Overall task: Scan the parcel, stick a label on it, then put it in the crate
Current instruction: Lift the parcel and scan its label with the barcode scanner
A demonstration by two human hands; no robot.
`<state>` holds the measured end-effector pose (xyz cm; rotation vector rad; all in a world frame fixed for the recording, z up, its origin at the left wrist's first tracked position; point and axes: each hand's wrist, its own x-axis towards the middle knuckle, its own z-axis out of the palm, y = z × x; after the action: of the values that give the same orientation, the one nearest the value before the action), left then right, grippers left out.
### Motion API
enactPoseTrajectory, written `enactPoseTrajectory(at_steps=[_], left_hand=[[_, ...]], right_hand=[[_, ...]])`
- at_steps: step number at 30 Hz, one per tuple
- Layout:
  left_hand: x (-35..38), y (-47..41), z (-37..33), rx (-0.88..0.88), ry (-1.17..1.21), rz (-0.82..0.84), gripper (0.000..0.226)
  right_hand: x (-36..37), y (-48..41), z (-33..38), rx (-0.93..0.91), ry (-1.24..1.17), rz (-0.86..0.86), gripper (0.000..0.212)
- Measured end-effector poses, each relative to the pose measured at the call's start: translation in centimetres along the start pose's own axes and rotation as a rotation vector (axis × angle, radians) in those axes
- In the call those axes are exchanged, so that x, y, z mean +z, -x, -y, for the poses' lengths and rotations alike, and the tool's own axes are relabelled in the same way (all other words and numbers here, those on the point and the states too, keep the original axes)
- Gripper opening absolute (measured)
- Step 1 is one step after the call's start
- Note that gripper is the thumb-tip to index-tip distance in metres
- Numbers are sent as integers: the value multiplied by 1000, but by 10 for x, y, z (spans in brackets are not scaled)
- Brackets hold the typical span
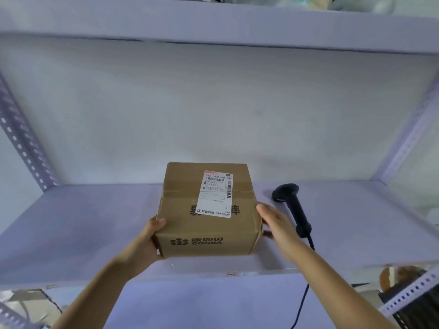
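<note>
left hand (147, 241) grips parcel (209, 210) on shelf (95, 222), barcode up for scanner (293, 207); right hand (275, 224) open beside it.

Scanner (292, 207) right of parcel (209, 210)

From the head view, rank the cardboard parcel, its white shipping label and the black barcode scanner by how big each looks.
1. Cardboard parcel, clearly largest.
2. Barcode scanner and white shipping label look close; the scanner is longer but thinner, so I won't rank them.
</note>
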<state>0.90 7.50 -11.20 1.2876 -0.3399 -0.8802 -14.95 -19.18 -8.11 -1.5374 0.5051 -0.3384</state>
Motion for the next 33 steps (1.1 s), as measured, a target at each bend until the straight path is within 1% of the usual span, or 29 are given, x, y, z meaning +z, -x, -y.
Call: enactPoseTrajectory(at_steps=[1,3,4,5,6,8,9,10,11,14,16,18,21,23,25,27,28,30,31,33], left_hand=[[1,0,1,23,16,-4,75],[2,-2,6,51,23,-17,79],[2,-2,8,59,32,-23,81],[4,-1,8,64,42,-27,82],[4,-1,9,67,43,-36,82],[6,0,8,76,29,-35,80],[7,1,7,79,24,-29,80],[7,2,6,80,17,-31,81],[8,2,5,79,12,-32,83],[9,4,6,86,13,-34,81],[9,5,7,93,13,-35,84],[9,5,8,96,15,-44,86],[7,4,8,95,-1,-47,92],[6,4,9,100,-18,-36,91],[4,3,10,108,-16,-41,86],[3,3,12,116,-18,-39,82],[3,4,13,123,-25,-36,85],[2,4,14,136,-38,-21,99],[2,4,14,145,-49,-14,102],[3,5,14,164,-57,0,97]], right_hand=[[-9,-8,2,-50,37,-146,21],[-34,-25,9,-164,169,-484,17],[-47,-34,14,-187,258,-600,22],[-61,-43,18,-150,341,-654,32],[-73,-54,19,-47,408,-651,44],[-87,-69,15,272,534,-551,67],[-88,-74,11,392,565,-473,69],[-88,-77,7,447,542,-396,64],[-90,-80,1,449,468,-340,55],[-90,-77,-11,417,238,-301,30],[-90,-69,-9,382,189,-304,18],[-90,-59,4,295,191,-310,13],[-96,-38,41,93,254,-277,18],[-99,-18,71,-53,373,-196,17],[-97,5,100,-153,490,-111,18],[-92,23,119,-208,589,-45,21],[-87,29,126,-225,634,-18,24],[-76,33,131,-227,709,47,32],[-71,33,130,-218,744,81,38],[-60,31,125,-198,812,136,46]])
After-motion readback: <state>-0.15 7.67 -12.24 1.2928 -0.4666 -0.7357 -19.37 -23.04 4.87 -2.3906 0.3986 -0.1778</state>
